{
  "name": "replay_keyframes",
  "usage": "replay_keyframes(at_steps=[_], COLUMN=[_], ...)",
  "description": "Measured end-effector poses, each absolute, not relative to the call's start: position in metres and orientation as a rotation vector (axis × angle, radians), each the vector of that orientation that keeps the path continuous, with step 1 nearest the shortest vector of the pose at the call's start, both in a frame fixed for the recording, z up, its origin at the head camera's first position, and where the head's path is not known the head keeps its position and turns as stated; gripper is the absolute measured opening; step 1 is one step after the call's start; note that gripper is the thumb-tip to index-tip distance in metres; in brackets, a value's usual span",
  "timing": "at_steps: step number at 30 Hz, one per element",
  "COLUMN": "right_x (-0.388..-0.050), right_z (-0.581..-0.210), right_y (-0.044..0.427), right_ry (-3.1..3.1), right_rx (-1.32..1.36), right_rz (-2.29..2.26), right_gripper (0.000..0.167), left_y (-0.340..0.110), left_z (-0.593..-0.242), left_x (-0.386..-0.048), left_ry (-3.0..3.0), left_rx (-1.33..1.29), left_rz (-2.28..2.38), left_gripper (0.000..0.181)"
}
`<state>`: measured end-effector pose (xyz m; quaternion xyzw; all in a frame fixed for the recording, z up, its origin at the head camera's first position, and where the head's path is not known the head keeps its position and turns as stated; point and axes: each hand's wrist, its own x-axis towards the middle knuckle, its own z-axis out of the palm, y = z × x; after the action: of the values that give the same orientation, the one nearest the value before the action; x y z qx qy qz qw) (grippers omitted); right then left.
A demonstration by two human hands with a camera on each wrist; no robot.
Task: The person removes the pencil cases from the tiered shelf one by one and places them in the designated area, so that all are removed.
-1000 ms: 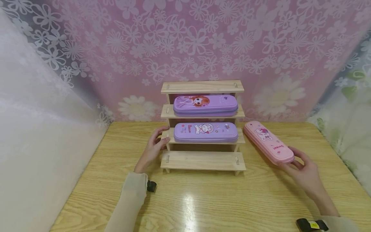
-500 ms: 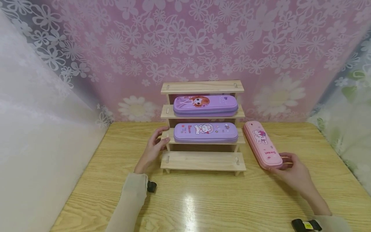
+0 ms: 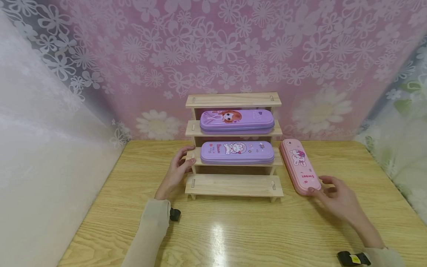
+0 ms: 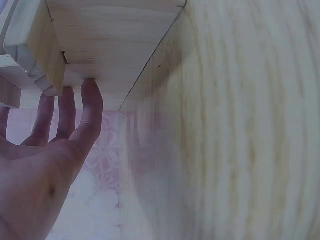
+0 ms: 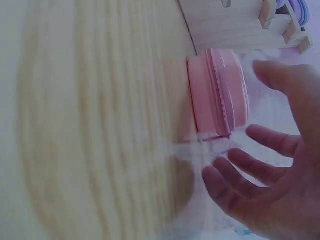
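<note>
Head: left hand (image 3: 176, 170), partly hidden, grips rack (image 3: 233, 184); right hand (image 3: 339, 200) loose beside pink case (image 3: 300, 167).

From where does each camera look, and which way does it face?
Head: worn on the person's head, facing forward and down at the wooden rack and pink case on the table; both sleeves, left grip and right grip show.
Left wrist: worn there, facing past its visible palm and fingers toward the rack's side panel.
Right wrist: worn there, facing the pink case's zipped end; the right thumb and fingers show.
Shared: head and right wrist both show the pink case, rack and right grip.
</note>
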<state>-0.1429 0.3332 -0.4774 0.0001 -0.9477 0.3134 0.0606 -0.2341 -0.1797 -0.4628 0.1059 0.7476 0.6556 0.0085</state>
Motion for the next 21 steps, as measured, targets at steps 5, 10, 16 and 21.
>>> replay_keyframes(at_steps=[5,10,16,21], right_x=[-0.145,-0.149,-0.155,-0.161], right_z=[-0.469,-0.463,-0.455,-0.446], right_y=[0.338,0.337,0.323,0.305], right_ry=[-2.753,-2.688,-2.619,-2.569], right_rx=[0.09,0.16,0.258,0.324], right_rz=[0.909,0.89,0.9,0.948], right_gripper=[0.061,0.061,0.062,0.063], left_y=[-0.18,-0.18,-0.18,-0.179], left_z=[-0.465,-0.465,-0.465,-0.464], left_x=[-0.235,-0.236,-0.236,-0.234], left_ry=[2.333,2.341,2.344,2.326], left_rx=[0.347,0.338,0.327,0.346], left_rz=[2.052,2.047,2.049,2.062], left_gripper=[0.043,0.043,0.044,0.043])
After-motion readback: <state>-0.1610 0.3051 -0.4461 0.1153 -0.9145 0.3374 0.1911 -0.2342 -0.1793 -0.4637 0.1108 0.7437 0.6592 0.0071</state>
